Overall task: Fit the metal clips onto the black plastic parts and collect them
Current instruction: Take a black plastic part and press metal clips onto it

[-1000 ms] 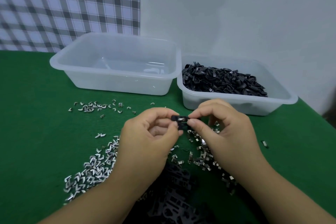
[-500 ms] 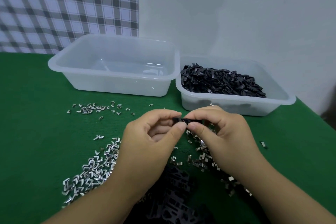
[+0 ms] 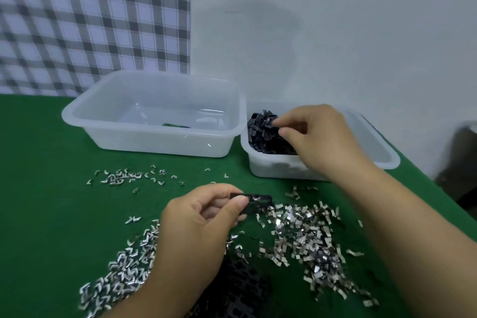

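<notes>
My left hand (image 3: 201,217) pinches a flat black plastic part (image 3: 258,203) with a shiny metal clip seated in it, just above the green table. My right hand (image 3: 317,137) reaches into the right tub (image 3: 382,156), with curled thumb and forefinger at the heap of black parts (image 3: 260,134). Whether they grip a part is hidden. Loose metal clips lie in a heap at the right (image 3: 304,235) and another at the left (image 3: 124,268). More black parts (image 3: 242,286) lie at the near edge between my arms.
A second translucent tub (image 3: 154,142) stands at the back left with a small dark item on its floor. A thin row of stray clips (image 3: 121,177) lies in front of it. A white wall and checked cloth close the back.
My right hand has let go of the part both hands were holding and moved up right into the right tub. The left hand keeps the part and has dropped slightly.
</notes>
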A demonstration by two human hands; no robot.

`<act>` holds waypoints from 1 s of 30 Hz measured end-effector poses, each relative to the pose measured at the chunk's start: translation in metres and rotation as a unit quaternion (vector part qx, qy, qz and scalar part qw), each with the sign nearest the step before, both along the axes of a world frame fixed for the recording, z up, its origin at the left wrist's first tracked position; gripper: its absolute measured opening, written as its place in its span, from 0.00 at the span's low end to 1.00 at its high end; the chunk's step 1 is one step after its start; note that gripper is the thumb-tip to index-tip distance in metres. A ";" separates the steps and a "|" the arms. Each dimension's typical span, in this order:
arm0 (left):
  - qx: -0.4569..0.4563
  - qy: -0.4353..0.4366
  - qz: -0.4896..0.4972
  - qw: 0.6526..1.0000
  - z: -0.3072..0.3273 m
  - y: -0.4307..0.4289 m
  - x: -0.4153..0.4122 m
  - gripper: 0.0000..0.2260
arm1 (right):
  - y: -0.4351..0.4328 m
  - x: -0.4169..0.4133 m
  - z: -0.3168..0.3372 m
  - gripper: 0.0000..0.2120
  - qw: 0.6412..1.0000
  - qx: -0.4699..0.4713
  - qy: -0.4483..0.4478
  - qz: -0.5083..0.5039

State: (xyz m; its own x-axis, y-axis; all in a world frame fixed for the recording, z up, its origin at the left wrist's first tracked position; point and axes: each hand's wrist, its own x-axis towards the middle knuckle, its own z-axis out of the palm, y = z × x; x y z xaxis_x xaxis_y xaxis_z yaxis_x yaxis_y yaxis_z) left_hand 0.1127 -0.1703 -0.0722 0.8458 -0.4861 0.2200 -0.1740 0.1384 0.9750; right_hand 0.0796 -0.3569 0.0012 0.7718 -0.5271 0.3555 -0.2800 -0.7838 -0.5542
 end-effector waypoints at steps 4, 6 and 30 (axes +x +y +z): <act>-0.007 0.011 0.005 1.000 0.000 -0.001 0.002 0.08 | -0.024 0.033 -0.002 0.14 0.983 -0.066 0.169 0.026; -0.010 0.017 0.001 1.000 -0.001 -0.001 0.002 0.08 | -0.028 0.043 -0.006 0.16 0.974 -0.096 0.203 0.043; -0.009 0.016 0.023 1.000 -0.004 -0.002 0.004 0.08 | 0.047 -0.057 -0.045 0.09 0.925 0.348 -0.101 0.113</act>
State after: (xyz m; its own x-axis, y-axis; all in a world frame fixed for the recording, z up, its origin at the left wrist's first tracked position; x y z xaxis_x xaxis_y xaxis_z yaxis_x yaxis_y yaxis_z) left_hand 0.1165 -0.1721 -0.0760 0.8740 -0.4421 0.2017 -0.1502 0.1488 0.9774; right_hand 0.0228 -0.3096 -0.0434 0.8453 -0.5154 0.1406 0.0124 -0.2441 -0.9697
